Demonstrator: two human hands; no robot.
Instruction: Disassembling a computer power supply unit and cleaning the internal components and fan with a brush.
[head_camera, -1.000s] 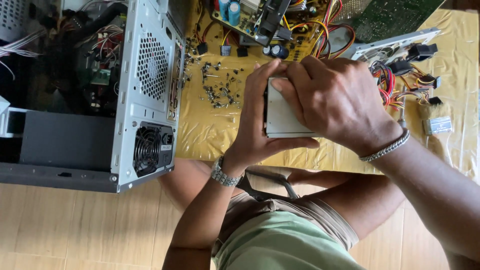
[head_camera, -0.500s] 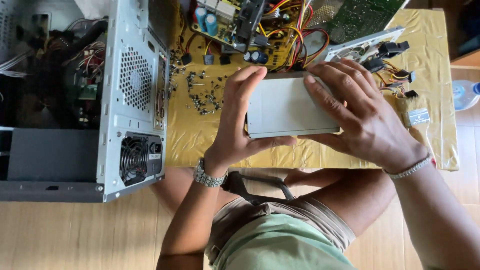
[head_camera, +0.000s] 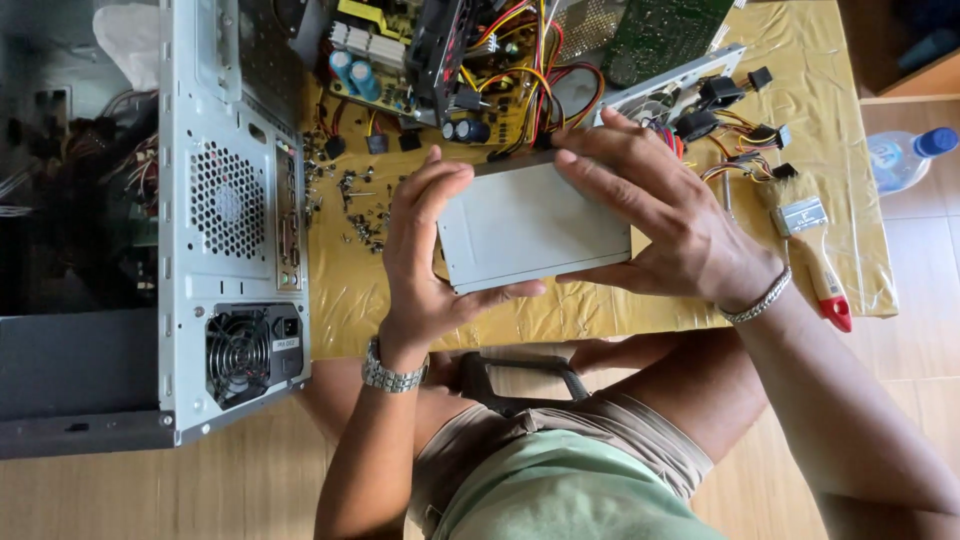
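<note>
We are holding a flat grey metal box (head_camera: 535, 225) in both hands above the near middle of the yellow cloth (head_camera: 850, 170) spread on the floor. Our left hand (head_camera: 425, 250) is gripping its left end, fingers curled over the top edge and thumb pressing under the lower edge. Our right hand (head_camera: 665, 215) is closing over its right end, fingers spread flat across the top and the face. At the cloth's left edge an open computer case (head_camera: 230, 220) is lying on its side. Along the far edge a bare circuit board (head_camera: 440, 70) with coloured wires is sitting, loose screws (head_camera: 355, 205) beside it. Near the right edge a red-handled paintbrush (head_camera: 815, 260) is lying.
</note>
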